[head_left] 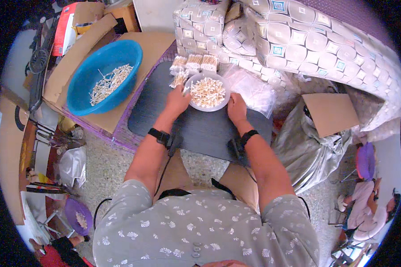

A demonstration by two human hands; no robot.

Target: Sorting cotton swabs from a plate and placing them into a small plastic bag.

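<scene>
A round, whitish plastic bowl [223,104] full of cotton swabs [207,92] stands on a dark grey tabletop [187,133] in front of me. My left hand [178,102] is closed at the bowl's left rim, its fingers partly hidden. On the opposite side my right hand [237,108] grips the right rim with bent fingers. Several clear packets of cotton swabs [194,62] lie just behind the bowl, one of them close to my left fingertips. Right of the bowl, a heap of clear plastic bags [256,91] reaches the table's far edge.
A large blue basin [78,95] with loose swabs rests on cardboard [158,42] at the left. A patterned sofa [298,40] borders the back. Grey sacking [294,147] under a cardboard piece [330,113] lies to the right. Two other people sit at the lower corners beside purple basins.
</scene>
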